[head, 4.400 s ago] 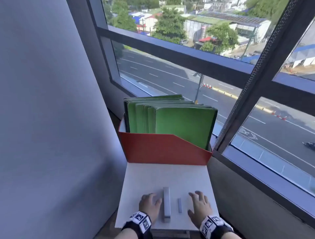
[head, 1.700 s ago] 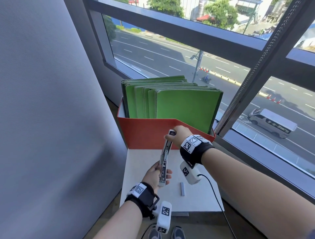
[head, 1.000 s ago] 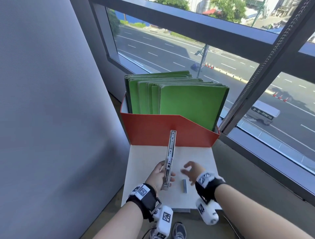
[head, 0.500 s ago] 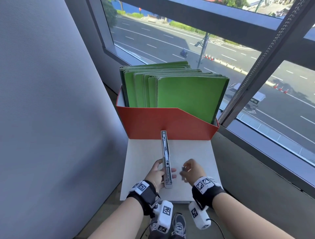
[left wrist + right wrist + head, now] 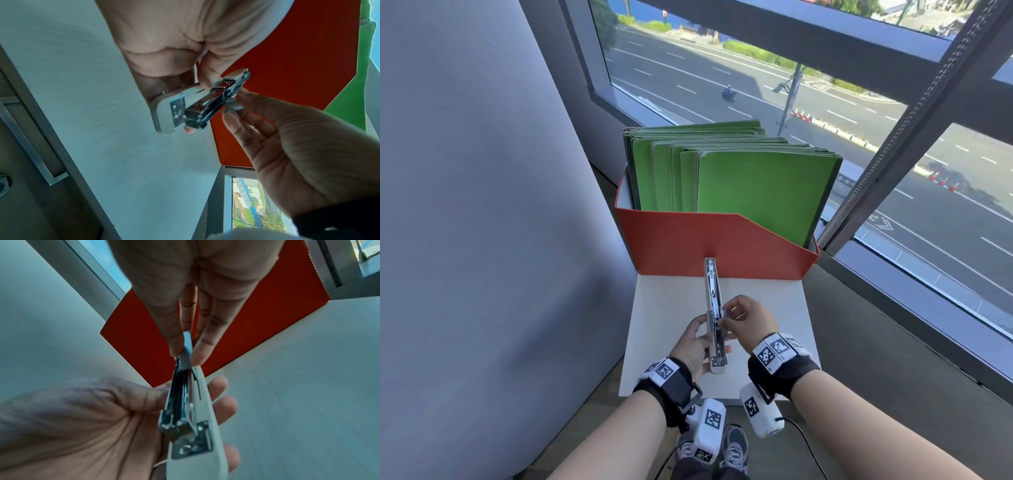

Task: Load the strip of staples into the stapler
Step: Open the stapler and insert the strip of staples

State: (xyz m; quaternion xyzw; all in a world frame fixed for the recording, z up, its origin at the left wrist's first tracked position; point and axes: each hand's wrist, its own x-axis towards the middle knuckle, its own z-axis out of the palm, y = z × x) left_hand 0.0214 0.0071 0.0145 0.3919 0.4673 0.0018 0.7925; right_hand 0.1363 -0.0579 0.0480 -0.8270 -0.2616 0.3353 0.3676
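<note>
The white stapler (image 5: 714, 318) is swung fully open, its top arm pointing away from me over the small white table (image 5: 661, 315). My left hand (image 5: 697, 346) grips its base half from the left; the stapler (image 5: 191, 105) shows its metal channel in the left wrist view. My right hand (image 5: 743, 320) pinches the grey strip of staples (image 5: 188, 352) between thumb and fingers, with the strip's lower end touching the open channel of the stapler (image 5: 185, 402). The strip of staples (image 5: 232, 106) sits beside the channel's right side.
A red file box (image 5: 722, 246) holding several green folders (image 5: 753, 192) stands at the table's far edge, just past the stapler's tip. A grey wall (image 5: 465, 205) is on the left, a window (image 5: 893, 171) with a ledge on the right.
My right hand picked the strip of staples up from the table and brought it left to the open stapler. The left hand has kept holding the stapler in about the same place.
</note>
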